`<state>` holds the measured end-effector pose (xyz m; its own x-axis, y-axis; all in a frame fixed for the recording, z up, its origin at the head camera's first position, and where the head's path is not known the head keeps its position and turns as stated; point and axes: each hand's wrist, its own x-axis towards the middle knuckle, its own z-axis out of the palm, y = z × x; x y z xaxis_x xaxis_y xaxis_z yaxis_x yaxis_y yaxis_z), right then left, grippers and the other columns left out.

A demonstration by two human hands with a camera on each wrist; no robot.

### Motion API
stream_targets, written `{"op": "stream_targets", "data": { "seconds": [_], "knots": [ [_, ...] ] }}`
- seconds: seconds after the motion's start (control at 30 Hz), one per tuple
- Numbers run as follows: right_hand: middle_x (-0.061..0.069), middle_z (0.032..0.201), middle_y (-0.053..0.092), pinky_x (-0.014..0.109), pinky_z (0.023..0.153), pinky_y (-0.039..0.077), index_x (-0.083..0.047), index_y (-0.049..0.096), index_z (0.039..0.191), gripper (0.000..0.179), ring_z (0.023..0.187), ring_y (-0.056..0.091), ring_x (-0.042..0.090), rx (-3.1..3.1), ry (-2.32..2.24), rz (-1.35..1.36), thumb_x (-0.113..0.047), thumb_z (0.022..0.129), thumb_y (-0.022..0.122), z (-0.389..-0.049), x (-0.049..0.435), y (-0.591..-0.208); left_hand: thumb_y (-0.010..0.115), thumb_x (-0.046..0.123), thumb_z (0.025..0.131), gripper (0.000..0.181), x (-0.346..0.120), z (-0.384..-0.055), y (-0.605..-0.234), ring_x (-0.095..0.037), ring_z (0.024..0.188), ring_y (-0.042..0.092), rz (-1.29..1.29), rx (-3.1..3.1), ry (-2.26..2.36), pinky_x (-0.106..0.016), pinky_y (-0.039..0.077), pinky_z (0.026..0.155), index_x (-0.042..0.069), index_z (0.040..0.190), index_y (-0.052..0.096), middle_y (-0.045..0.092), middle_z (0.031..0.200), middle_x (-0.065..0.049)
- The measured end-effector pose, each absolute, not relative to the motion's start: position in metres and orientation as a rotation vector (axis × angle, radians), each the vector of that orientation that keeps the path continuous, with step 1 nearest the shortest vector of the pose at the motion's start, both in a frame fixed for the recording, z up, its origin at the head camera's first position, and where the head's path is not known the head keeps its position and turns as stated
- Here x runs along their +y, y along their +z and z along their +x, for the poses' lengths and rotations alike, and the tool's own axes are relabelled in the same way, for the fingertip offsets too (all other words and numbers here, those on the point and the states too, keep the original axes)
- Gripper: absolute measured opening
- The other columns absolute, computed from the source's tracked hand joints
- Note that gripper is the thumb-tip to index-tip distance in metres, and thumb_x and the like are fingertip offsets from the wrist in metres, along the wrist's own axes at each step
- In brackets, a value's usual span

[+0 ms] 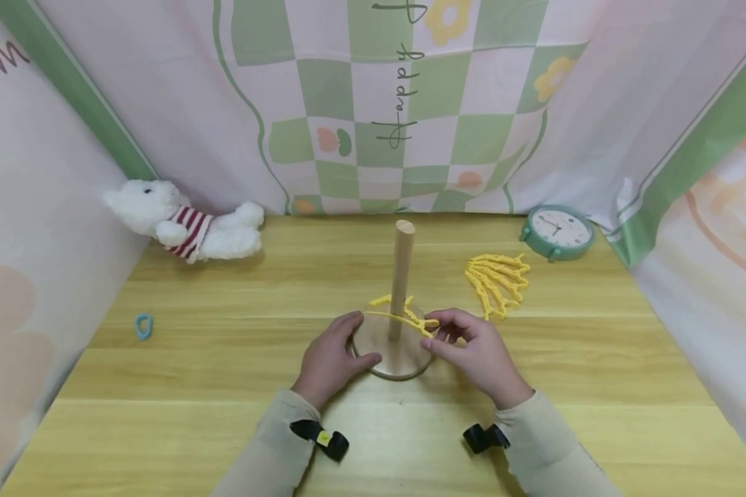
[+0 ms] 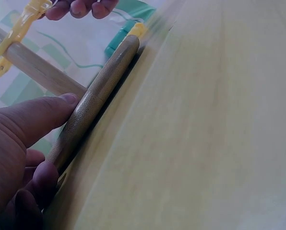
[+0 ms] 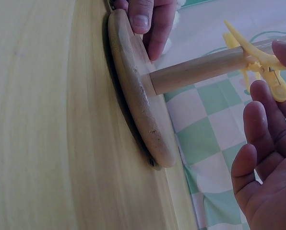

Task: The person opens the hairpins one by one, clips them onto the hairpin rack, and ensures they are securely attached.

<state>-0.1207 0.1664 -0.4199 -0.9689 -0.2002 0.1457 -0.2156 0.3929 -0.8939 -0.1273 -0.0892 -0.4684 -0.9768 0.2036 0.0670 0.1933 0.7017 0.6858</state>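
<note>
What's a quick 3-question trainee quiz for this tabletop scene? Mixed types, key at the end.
1. Multiple choice. Which of the person's hands pinches the slim yellow plastic clip at the upright wooden post?
A) left
B) right
C) both

2. True or false: the white fluffy plush toy lies nearer to the round teal clock than the spread yellow plastic clips do.

3. Fill in the blank: the left hand grips the edge of the round wooden ____.

Key:
1. B, the right hand
2. False
3. base
</note>
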Motion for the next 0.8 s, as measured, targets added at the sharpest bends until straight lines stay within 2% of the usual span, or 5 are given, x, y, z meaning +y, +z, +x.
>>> {"op": "stream_targets", "data": {
  "seconds": [0.3, 0.53, 0.8],
  "knots": [
    [-0.001, 0.095, 0.071, 0.028, 0.069, 0.055, -0.008, 0.072, 0.118, 0.031, 0.081, 0.063, 0.014, -2.571, 1.603, 0.477, -0.013, 0.088, 0.079, -0.1227, 0.1684, -0.4226, 0.082, 0.045, 0.081, 0.082, -0.0884, -0.1277, -0.4657, -0.031, 0.136, 0.049, 0.345, 2.882, 1.121, -0.049, 0.042, 0.110, 0.007, 0.146, 0.051, 0.048, 0.153, -0.007],
    [0.002, 0.101, 0.071, 0.027, 0.069, 0.054, -0.006, 0.070, 0.123, 0.035, 0.084, 0.063, 0.016, -2.577, 1.610, 0.454, -0.014, 0.090, 0.076, -0.1238, 0.1685, -0.4222, 0.081, 0.045, 0.082, 0.082, -0.0889, -0.1277, -0.4657, -0.031, 0.136, 0.049, 0.363, 2.883, 1.112, -0.050, 0.043, 0.109, 0.006, 0.147, 0.050, 0.047, 0.153, -0.007],
    [0.002, 0.099, 0.071, 0.027, 0.067, 0.054, -0.006, 0.069, 0.125, 0.036, 0.084, 0.063, 0.016, -2.588, 1.585, 0.427, -0.014, 0.091, 0.075, -0.1269, 0.1686, -0.4231, 0.081, 0.044, 0.083, 0.082, -0.0894, -0.1274, -0.4649, -0.031, 0.137, 0.048, 0.360, 2.877, 1.099, -0.050, 0.043, 0.109, 0.006, 0.148, 0.048, 0.046, 0.154, -0.008]
  ]
}}
